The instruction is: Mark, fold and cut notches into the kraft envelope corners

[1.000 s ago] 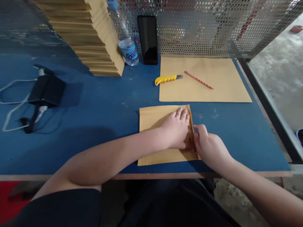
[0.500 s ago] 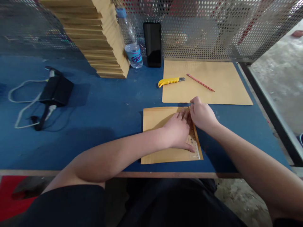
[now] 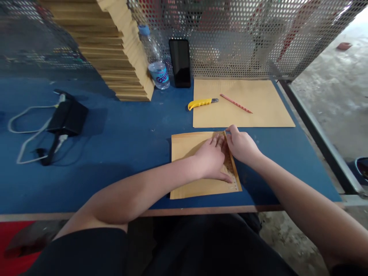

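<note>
A folded sheet of brown paper (image 3: pixel 184 147) lies near the table's front edge, with a clear ruler (image 3: pixel 233 185) along its right side. My left hand (image 3: pixel 211 157) presses flat on the ruler and paper, fingers stretched forward and thumb spread toward me. At the paper's far right corner, my right hand (image 3: pixel 241 143) is closed in a pinch on the paper's edge strip, which stands up a little against the ruler. The fingertips of my right hand are partly hidden. Part of the ruler is covered by my left hand.
Behind lies more brown paper (image 3: pixel 270 103), bearing a yellow utility knife (image 3: pixel 201 103) with its blade out and a red pencil (image 3: pixel 235 103). A phone (image 3: pixel 180 63), a water bottle (image 3: pixel 158 71) and a tall paper stack (image 3: pixel 126 65) stand by the mesh panel (image 3: pixel 230 50). A black adapter with cables (image 3: pixel 67 117) sits left.
My right hand has shifted slightly along the paper's right edge, and the edge strip now rises more against the ruler. My left hand stays pressed down. The whole view has shifted a little.
</note>
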Demonstrator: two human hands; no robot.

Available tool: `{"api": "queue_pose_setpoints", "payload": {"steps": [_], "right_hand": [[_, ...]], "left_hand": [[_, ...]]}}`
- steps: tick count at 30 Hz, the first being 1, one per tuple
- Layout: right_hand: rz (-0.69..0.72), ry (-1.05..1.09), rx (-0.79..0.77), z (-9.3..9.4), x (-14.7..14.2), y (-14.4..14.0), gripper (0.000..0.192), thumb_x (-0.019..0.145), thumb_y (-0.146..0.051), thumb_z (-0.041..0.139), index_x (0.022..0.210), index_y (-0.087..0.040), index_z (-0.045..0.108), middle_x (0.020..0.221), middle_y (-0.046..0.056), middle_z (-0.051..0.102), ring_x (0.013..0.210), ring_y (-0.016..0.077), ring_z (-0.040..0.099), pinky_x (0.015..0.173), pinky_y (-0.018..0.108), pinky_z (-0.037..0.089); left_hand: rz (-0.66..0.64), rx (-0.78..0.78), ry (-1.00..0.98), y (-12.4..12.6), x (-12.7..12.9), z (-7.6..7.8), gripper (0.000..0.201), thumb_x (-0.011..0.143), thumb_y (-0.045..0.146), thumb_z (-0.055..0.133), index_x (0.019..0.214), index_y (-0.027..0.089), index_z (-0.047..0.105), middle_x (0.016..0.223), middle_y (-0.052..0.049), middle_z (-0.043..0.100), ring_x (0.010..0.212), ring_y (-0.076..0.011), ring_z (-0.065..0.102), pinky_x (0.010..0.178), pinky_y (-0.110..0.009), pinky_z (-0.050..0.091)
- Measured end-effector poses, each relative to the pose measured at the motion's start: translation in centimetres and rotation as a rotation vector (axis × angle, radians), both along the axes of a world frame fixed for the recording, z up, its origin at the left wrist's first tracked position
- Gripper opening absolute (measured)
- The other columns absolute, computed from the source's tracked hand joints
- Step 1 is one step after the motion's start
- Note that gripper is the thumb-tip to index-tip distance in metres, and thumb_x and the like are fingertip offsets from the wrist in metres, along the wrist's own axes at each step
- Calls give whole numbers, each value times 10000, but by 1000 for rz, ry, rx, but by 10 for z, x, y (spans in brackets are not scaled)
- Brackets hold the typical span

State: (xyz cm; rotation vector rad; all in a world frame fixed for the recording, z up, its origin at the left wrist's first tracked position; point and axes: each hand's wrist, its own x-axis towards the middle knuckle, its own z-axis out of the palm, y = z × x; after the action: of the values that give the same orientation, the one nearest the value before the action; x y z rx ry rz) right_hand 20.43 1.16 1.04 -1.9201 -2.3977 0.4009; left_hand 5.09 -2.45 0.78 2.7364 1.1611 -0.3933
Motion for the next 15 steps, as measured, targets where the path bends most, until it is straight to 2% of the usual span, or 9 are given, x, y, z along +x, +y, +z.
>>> {"api": "queue_pose_setpoints", "payload": {"steps": [5,12,15], "right_hand": [[40,6,-23,0,10,-24,365,1080,-281,321,1333,-108,519,898,181,777,794,299,730,637,313,378],[111,46,-70,-4,35,-80,360,1065,-282,312,1304,-127,532,767,122,767,680,290,737,593,308,343],[136,70,-82,-6,44,-106,373,1067,-291,290,1291,-122,536,754,116,773,661,287,752,580,305,369]], "left_hand": [[2,8,5,0,0,-3,1461,793,1041,434,1658,-119,232,1746,-326,209,1667,-478,133,1374,-513,106],[50,13,-25,-3,-1,-4,1413,804,922,629,1678,-97,189,1759,-324,133,1669,-465,138,1360,-500,183],[44,1,-24,-3,-1,-3,1411,825,951,571,1678,-100,172,1762,-322,116,1671,-467,121,1365,-504,170]]}}
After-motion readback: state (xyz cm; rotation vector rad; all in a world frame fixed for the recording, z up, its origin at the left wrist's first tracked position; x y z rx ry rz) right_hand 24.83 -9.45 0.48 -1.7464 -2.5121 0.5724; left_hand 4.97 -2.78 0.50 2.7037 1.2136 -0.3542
